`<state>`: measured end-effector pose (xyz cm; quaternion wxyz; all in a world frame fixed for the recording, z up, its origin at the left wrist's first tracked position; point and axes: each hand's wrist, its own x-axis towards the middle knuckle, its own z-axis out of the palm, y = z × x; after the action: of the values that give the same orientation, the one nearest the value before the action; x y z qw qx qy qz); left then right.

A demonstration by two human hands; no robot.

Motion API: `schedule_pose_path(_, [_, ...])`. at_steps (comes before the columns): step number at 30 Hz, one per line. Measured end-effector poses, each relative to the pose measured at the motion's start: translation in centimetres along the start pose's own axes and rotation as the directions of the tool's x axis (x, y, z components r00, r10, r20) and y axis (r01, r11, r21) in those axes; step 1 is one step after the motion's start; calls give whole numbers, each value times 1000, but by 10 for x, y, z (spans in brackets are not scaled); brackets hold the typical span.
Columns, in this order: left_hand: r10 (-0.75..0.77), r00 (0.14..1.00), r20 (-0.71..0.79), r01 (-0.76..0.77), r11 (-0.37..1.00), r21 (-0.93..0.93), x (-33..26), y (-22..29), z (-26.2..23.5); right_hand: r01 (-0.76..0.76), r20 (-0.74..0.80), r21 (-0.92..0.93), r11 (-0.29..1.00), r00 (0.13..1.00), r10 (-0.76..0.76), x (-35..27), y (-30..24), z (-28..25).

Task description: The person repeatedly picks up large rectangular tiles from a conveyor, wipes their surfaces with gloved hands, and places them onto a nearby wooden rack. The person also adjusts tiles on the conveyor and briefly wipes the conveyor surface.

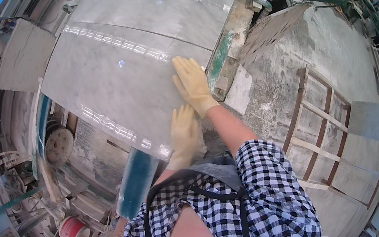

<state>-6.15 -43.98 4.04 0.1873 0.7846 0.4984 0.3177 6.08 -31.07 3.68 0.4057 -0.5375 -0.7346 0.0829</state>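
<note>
A polished pale grey stone slab (116, 82) with soft marbling lies before me, its glossy face mirroring rows of lights. My right hand (192, 85), in a cream rubber glove, rests flat near the slab's right edge with its fingers stretched out. Closer to my body, my left hand (183, 130) wears a matching glove and lies along the slab's near right corner, fingers extended and pointing away from me. Neither hand grips anything. Beyond a thin dark seam, a second similar slab (157, 9) continues toward the far side.
A green-painted machine edge (220, 56) runs along the slab's right side. On the floor at right lies a brown and white frame (320, 134), beside a grey panel (375, 120). A round wheel (59, 146), a blue-green beam (136, 184) and a red bucket (74, 231) are at lower left.
</note>
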Motion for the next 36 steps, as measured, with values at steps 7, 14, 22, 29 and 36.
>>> schedule_pose_path(7, [60, 987, -151, -95, 968, -233, 112, -16, -32, -4, 95, 91, 996, 996, -4, 4, 4, 0])
schedule_pose_path(14, [280, 953, 115, -291, 952, 94, 235, -18, 36, -282, 201, 570, 772, 959, 202, -8, 2, -4])
schedule_pose_path(22, [214, 948, 237, -282, 908, 310, 274, -38, 92, -264, 268, 501, 824, 953, 143, -14, 1, 8])
schedule_pose_path(29, [220, 932, 286, -316, 882, 350, 273, -46, 94, -21, 233, 429, 903, 968, -89, -29, 9, 9])
schedule_pose_path(36, [240, 916, 322, -339, 893, 296, 274, -43, 93, -511, 659, 572, 642, 752, 13, 16, 126, -116])
